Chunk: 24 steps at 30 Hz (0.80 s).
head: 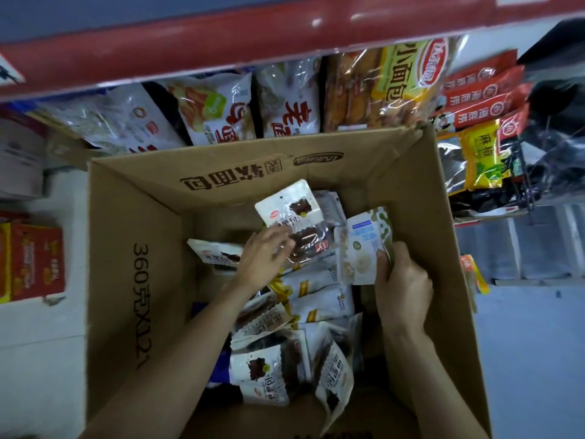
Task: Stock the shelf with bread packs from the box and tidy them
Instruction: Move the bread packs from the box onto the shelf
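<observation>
A large open cardboard box (133, 236) stands below the shelf and holds several bread packs. My left hand (264, 256) is inside it, fingers curled on a clear pack with dark bread and a white header (291, 213). My right hand (400, 280) grips the lower right edge of a white pack with a blue label and green pattern (364, 245), held upright in the box. More white and dark packs (285, 372) lie piled in the box bottom.
The shelf above carries standing bread bags (218, 109) and a yellow-labelled clear pack (389, 80) under a red shelf edge (285, 36). Red and yellow packets (481, 99) hang at right. A red carton (34, 264) sits at left.
</observation>
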{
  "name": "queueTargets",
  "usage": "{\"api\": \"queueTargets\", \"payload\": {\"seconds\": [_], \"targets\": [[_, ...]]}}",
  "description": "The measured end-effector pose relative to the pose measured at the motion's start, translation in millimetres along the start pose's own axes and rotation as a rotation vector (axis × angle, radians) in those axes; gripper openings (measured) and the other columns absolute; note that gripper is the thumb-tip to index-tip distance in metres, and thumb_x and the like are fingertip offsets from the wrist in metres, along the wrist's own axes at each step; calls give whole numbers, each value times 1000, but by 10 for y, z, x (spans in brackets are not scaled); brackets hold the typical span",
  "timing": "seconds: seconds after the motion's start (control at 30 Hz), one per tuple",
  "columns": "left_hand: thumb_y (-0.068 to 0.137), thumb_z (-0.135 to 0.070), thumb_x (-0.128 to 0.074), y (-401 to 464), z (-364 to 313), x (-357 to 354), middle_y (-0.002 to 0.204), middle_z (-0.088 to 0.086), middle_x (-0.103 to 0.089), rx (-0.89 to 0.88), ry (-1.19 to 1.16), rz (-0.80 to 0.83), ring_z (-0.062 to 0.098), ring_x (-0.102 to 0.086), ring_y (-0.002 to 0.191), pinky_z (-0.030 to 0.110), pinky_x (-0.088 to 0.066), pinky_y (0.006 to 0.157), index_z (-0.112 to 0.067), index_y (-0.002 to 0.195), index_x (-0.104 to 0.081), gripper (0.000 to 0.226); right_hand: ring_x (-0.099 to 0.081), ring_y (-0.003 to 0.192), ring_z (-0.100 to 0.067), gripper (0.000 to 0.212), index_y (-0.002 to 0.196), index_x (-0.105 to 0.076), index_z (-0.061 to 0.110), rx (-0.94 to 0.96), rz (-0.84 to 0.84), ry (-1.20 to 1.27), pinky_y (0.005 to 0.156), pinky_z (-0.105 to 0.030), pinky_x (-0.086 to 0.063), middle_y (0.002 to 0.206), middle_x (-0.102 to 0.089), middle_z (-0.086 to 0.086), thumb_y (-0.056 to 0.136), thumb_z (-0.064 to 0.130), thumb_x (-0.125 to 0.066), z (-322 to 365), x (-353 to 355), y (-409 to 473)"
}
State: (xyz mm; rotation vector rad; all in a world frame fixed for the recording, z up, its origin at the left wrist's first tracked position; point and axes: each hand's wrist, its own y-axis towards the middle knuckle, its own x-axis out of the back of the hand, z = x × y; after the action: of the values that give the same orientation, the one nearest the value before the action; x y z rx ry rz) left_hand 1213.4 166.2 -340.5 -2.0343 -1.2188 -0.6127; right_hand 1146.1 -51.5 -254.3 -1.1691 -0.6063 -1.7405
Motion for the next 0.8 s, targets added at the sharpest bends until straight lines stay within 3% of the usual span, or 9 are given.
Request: {"api": "queueTargets", "payload": {"seconds": [0.1, 0.2, 0.27, 0.4, 0.47, 0.57, 0.63, 0.73, 0.8], "targets": [[95, -33, -53, 219, -214, 22, 97, -1, -64, 241, -145, -210, 20, -66, 87, 41, -52, 80, -14, 114, -52, 26, -61, 57, -36, 12, 95, -58, 2, 28, 7, -15, 54, -28, -33, 69, -65, -17, 92, 13, -56, -7, -30, 36], [88, -34, -65, 417, -336, 46, 137, 11, -41, 457, -216, -307, 22, -50, 118, 32, -40, 97, -9, 140, -33, 66, -60, 54, -34, 10, 93, -58, 3, 63, -2, -22, 52, -28, -35, 66, -64, -14, 92, 13, -56, -25, -47, 60], [87, -40, -65, 513, -316, 41, 144, 13, -29, 533, -194, -264, 26, -39, 130, 32, -35, 102, -10, 142, -34, 70, -61, 57, -34, 11, 95, -58, 4, 68, 20, -29, 51, -32, -41, 69, -65, -13, 93, 15, -55, -25, -45, 66], [90, -39, -60, 536, -268, 96, 129, 10, -47, 396, -120, -198, 25, -43, 123, 29, -37, 95, -7, 122, -57, 45, -63, 60, -34, 13, 98, -58, 5, 98, 56, -26, 53, -35, -45, 74, -67, -13, 95, 17, -53, 4, 17, 62], [93, -38, -56, 415, -389, 206, 96, 5, -61, 307, -141, -199, 27, -58, 98, 33, -41, 74, -7, 115, -55, 38, -62, 63, -34, 15, 98, -57, 5, 85, 92, 7, 54, -33, -42, 75, -66, -13, 96, 18, -50, 13, 82, 71], [97, -35, -49, 137, -588, 404, 57, -10, -45, 134, -90, -201, 22, -55, 56, 32, -31, 52, -16, 96, -47, 19, -59, 66, -29, 11, 91, -51, 12, 47, 146, 159, 55, -32, -42, 74, -61, -5, 97, 19, -45, 58, 251, 36], [98, -36, -48, -51, -692, 576, 58, -9, -49, 100, -62, -211, 18, -54, 54, 32, -34, 51, -17, 95, -47, 19, -59, 66, -24, 12, 87, -47, 16, 12, 163, 246, 55, -33, -46, 72, -57, 0, 98, 19, -44, 114, 421, 7], [96, -41, -48, -242, -883, 907, 86, 2, -70, 94, -133, -291, 17, -65, 76, 38, -52, 64, -12, 105, -54, 30, -60, 71, -23, 8, 96, -52, 16, -45, 174, 309, 60, -36, -50, 77, -61, -3, 98, 21, -46, 188, 698, 21], [96, -34, -51, -338, -1075, 1172, 96, 1, -71, 80, -186, -362, 6, -63, 78, 26, -52, 67, -11, 106, -58, 26, -64, 77, -26, 10, 100, -55, 17, -54, 150, 345, 65, -41, -54, 84, -65, -9, 97, 24, -49, 240, 896, 56]]}}
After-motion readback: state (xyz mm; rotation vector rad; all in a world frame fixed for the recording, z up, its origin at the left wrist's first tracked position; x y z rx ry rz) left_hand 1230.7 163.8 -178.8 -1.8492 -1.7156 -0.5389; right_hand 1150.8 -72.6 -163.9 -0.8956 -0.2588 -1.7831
